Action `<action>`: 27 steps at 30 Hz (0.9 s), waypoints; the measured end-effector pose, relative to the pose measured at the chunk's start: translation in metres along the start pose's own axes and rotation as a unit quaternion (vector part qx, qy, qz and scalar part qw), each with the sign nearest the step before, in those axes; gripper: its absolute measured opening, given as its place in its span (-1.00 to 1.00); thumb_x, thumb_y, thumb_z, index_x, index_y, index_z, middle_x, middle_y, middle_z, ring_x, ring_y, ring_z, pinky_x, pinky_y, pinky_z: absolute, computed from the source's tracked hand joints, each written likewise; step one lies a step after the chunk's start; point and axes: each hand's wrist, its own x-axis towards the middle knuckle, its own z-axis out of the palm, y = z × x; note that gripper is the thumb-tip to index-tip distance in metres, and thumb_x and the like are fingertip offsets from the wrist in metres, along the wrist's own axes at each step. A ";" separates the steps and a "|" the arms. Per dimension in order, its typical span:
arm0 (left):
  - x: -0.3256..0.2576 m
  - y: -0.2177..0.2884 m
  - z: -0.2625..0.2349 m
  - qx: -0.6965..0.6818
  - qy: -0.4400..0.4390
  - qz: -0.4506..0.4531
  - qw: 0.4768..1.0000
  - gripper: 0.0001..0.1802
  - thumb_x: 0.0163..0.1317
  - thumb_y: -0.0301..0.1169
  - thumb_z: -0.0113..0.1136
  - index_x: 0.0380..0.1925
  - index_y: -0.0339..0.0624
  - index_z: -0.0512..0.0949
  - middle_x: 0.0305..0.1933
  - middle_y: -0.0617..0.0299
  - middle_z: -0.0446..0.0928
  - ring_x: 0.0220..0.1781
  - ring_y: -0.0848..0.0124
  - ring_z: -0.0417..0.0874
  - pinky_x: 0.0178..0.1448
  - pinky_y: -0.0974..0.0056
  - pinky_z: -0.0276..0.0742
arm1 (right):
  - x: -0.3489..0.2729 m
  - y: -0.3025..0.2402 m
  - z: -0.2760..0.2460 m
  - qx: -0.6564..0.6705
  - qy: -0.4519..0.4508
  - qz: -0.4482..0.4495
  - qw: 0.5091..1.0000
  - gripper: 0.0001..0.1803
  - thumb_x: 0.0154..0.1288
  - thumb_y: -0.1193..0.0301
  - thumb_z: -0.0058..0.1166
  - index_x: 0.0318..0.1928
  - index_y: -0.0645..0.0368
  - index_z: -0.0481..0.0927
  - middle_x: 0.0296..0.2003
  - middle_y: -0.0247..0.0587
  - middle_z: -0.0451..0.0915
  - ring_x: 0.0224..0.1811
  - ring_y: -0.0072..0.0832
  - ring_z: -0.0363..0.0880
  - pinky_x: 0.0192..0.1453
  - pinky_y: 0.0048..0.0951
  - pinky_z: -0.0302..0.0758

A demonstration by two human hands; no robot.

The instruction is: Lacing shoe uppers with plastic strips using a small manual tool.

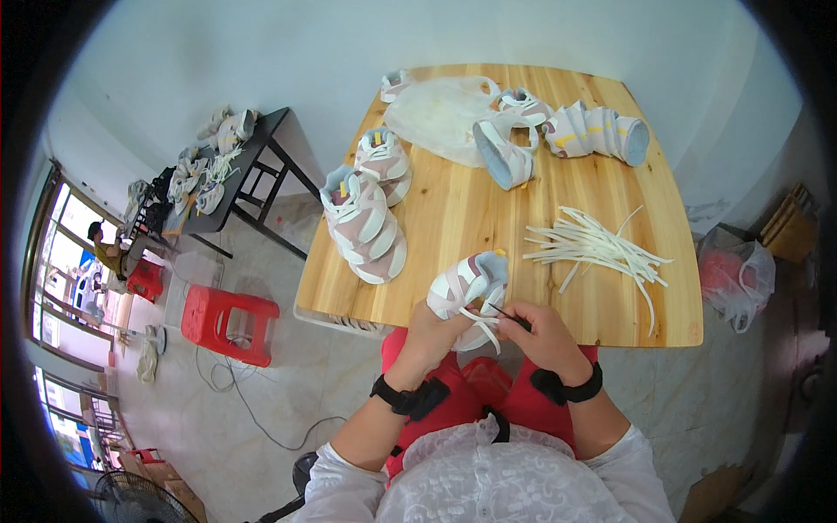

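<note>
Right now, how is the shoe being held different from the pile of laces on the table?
The shoe is in the left hand, while the laces lie on the table. The shoe is chunky and rounded; the laces are thin strips. The shoe mixes white with pinkish patches; the laces are plain white. Both have white.

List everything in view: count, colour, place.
Wooden table: one, light brown, ahead
Held shoe: one, white-pink, front centre
Thin tool: one, dark, at held shoe
Laces: many, white, tabletop right
Other tabletop shoes: several, white-pink, left and far
Plastic bag: one, translucent, far tabletop
Stools: at least two, red, left
Side table: one, dark, left, shoes atop
Fan: one, dark, lower left
Floor bag: one, translucent, right
Another person: one, yellowish top, far left
Wristbands: two, black, both wrists
Left hand: one, bare, gripping shoe
Right hand: one, bare, gripping tool
</note>
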 end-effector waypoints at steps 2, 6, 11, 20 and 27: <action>0.002 -0.002 -0.002 0.012 -0.004 -0.013 1.000 -0.74 0.07 -0.54 0.22 -0.18 -0.24 0.54 -0.26 0.33 0.56 -0.22 0.54 0.54 -0.16 0.42 0.45 | -0.005 0.003 -0.003 0.013 -0.008 -0.056 0.998 -0.78 0.18 0.32 0.10 -0.35 0.26 0.56 -0.59 -0.10 0.50 -0.55 -0.42 0.47 -0.43 -0.39 0.36; 0.003 0.003 0.001 0.010 0.006 -0.006 1.000 -0.76 0.10 -0.52 0.21 -0.18 -0.22 0.56 -0.30 0.36 0.56 -0.27 0.57 0.52 -0.24 0.45 0.42 | -0.007 -0.011 0.001 -0.014 0.004 -0.004 1.000 -0.83 0.21 0.43 0.08 -0.30 0.32 0.55 -0.52 -0.29 0.55 -0.44 -0.64 0.45 -0.31 -0.57 0.40; 0.006 0.003 0.004 0.022 0.010 -0.022 0.999 -0.77 0.13 -0.48 0.21 -0.18 -0.21 0.57 -0.32 0.40 0.54 -0.30 0.58 0.50 -0.26 0.45 0.40 | 0.001 -0.005 0.015 0.088 0.061 -0.026 0.994 -0.83 0.15 0.39 0.16 -0.33 0.26 0.55 -0.52 -0.28 0.55 -0.49 -0.58 0.45 -0.37 -0.52 0.38; 0.006 -0.001 0.007 0.052 -0.018 0.014 0.998 -0.71 0.16 -0.40 0.24 -0.11 -0.24 0.54 -0.24 0.32 0.56 -0.23 0.55 0.52 -0.15 0.39 0.46 | 0.006 -0.003 0.016 0.077 0.066 -0.015 0.995 -0.82 0.18 0.39 0.13 -0.39 0.28 0.51 -0.53 -0.32 0.52 -0.47 -0.65 0.42 -0.36 -0.57 0.38; 0.006 0.004 0.007 -0.014 -0.012 -0.032 0.999 -0.72 0.17 -0.44 0.23 -0.10 -0.24 0.53 -0.22 0.35 0.55 -0.18 0.55 0.51 -0.10 0.39 0.45 | 0.003 -0.002 0.011 0.170 0.041 0.022 0.984 -0.84 0.21 0.42 0.10 -0.32 0.29 0.54 -0.47 -0.41 0.52 -0.43 -0.73 0.39 -0.35 -0.63 0.38</action>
